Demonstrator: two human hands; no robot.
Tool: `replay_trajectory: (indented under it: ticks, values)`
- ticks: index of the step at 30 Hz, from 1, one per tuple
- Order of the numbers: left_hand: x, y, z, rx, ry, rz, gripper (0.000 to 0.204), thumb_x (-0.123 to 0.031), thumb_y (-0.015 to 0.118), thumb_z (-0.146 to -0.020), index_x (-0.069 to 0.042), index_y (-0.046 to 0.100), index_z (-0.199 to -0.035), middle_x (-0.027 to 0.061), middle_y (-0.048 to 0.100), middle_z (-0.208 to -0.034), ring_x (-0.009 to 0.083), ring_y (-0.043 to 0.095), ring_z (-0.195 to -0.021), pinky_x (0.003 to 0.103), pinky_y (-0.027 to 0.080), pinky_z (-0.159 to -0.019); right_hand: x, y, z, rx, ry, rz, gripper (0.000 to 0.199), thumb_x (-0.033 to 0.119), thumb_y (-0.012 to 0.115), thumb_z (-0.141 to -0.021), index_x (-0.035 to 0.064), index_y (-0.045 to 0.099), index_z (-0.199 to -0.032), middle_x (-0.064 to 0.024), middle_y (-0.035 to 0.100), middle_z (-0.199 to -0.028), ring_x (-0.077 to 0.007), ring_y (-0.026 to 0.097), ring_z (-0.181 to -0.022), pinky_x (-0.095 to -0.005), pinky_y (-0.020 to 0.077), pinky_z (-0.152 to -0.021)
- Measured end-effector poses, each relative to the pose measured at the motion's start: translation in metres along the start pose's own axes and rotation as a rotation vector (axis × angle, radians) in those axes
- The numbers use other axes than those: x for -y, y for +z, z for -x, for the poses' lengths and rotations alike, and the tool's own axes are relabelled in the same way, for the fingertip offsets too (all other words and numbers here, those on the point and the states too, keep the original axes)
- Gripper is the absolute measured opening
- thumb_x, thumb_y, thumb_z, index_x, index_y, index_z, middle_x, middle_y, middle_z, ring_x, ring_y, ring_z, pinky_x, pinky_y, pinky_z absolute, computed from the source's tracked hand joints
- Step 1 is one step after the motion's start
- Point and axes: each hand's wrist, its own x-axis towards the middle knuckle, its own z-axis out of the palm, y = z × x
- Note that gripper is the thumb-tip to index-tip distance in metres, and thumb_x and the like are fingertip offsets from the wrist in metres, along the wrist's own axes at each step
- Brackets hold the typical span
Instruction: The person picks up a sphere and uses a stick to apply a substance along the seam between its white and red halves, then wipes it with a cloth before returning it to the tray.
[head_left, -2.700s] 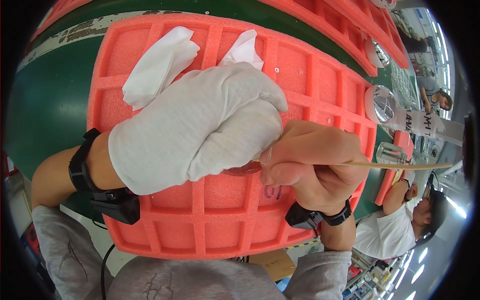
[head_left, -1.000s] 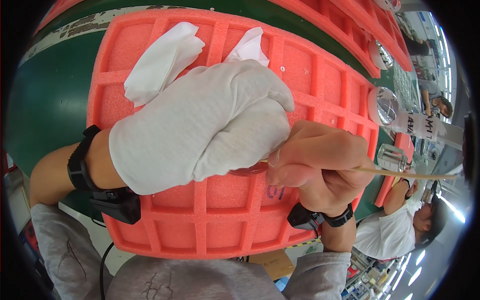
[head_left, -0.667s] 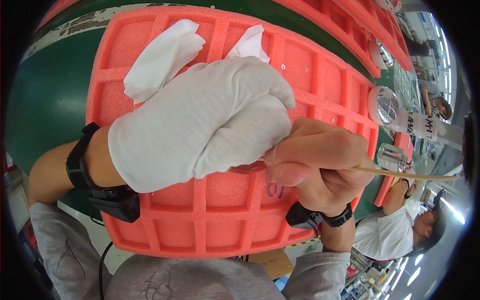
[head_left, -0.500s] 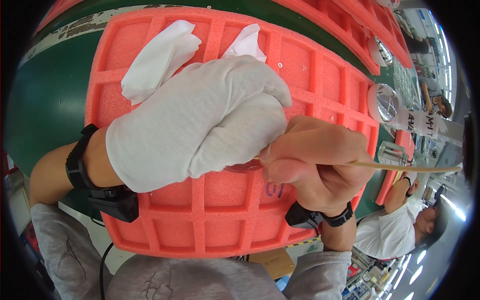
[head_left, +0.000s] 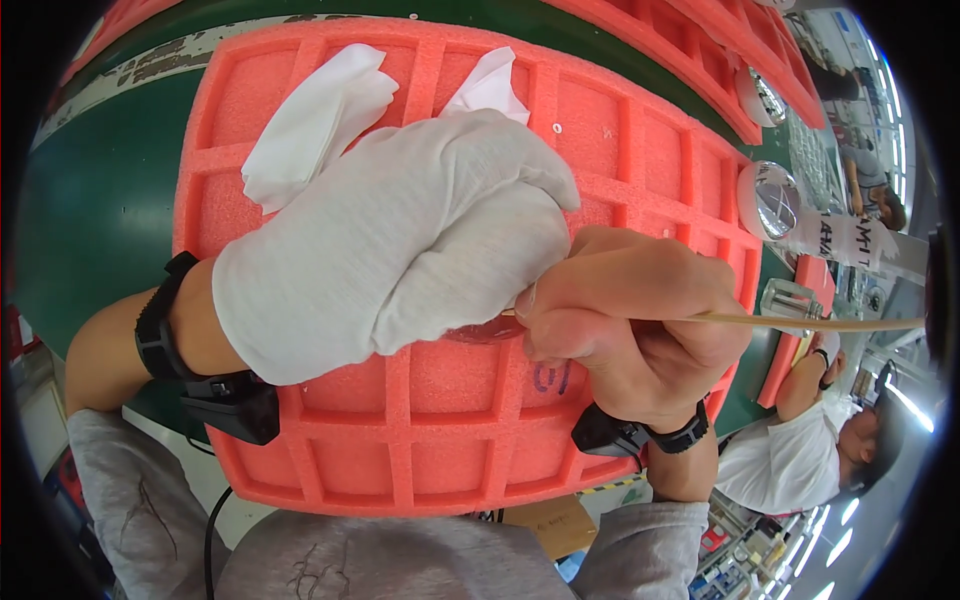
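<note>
At the left, the green tabletop (head_left: 110,190) shows beside the left edge of the pink foam tray (head_left: 400,432). Near the tray's far left corner lies a white folded cloth (head_left: 318,128); further right, by the far edge, is a smaller white cloth (head_left: 490,90). The gloved left hand (head_left: 430,235) is closed around a roundish reddish thing (head_left: 485,332), which shows only a little below the glove, over the middle of the tray (perhaps it is clear and takes colour from the foam; I cannot tell). The bare right hand (head_left: 640,310) comes just beside it and pinches a thin pale stick (head_left: 800,322), whose inner end reaches toward the reddish thing. Whether the tip touches it is hidden. The stick's long outer end passes beyond the tray's right edge, toward a glass bottle (head_left: 785,300).

Compared with half a second ago, this outer end stands slightly higher, while both hands keep almost the same place. I judge that the stick is tilting in small movements and the work remains at one spot.
</note>
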Motion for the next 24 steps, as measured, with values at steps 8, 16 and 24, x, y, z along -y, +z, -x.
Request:
replay_trajectory:
  ticks: [8,16,24]
  values:
    - [0.004,0.004,-0.001,-0.046,0.036,0.049,0.025,-0.013,0.046,-0.095,-0.004,0.067,-0.105,0.0083,0.065,-0.113,0.0245,0.061,-0.105,0.044,0.017,-0.115,0.001,0.001,0.001,-0.044,0.095,-0.024,0.01,-0.005,0.071,-0.086,-0.0106,0.063,-0.088,-0.0159,0.067,-0.07,-0.0174,0.061,-0.053,-0.0296,0.0526,-0.055]
    - [0.003,0.006,-0.002,-0.064,0.029,0.078,0.025,-0.015,0.046,-0.095,-0.004,0.066,-0.105,0.0075,0.065,-0.112,0.0241,0.061,-0.105,0.043,0.018,-0.115,0.003,0.003,0.001,-0.051,0.047,-0.01,0.009,-0.009,0.068,-0.086,-0.0117,0.063,-0.092,-0.0165,0.068,-0.075,-0.015,0.061,-0.054,-0.0261,0.0502,-0.052]
    - [0.003,0.009,-0.004,-0.099,0.034,0.083,0.025,-0.018,0.046,-0.095,-0.005,0.066,-0.105,0.0066,0.065,-0.111,0.0235,0.06,-0.105,0.042,0.02,-0.114,0.007,0.005,0.004,-0.101,0.133,-0.02,0.006,-0.01,0.066,-0.087,-0.0108,0.063,-0.092,-0.0166,0.068,-0.08,-0.0134,0.061,-0.054,-0.0239,0.0479,-0.049]
